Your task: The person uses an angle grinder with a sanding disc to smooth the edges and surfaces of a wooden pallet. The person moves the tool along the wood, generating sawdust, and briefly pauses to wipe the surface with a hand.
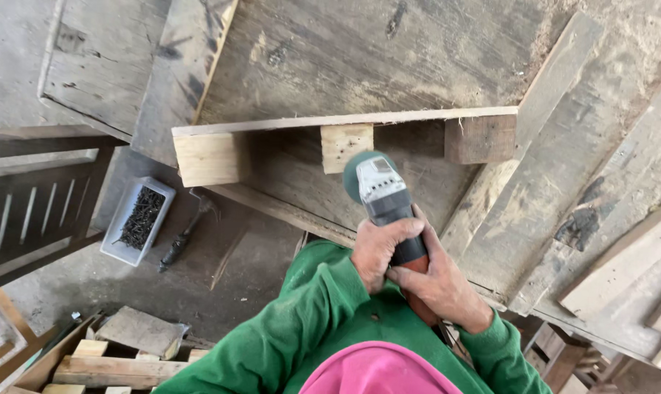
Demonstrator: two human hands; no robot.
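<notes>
Clearly both hands are clamped on an angle grinder (pixel 383 197): the left hand (pixel 378 248) wraps the dark body from the left, the right hand (pixel 440 284) grips the reddish rear of the handle just behind it. Its long axis runs up and slightly left, away from the person, and the round green disc guard at its head sits against a pale, rough-sawn wooden pallet (pixel 345 142) of planks and square blocks. Left of it, on the concrete floor, lie a grey tray of dark nails (pixel 138 219) and a hammer (pixel 187 232).
</notes>
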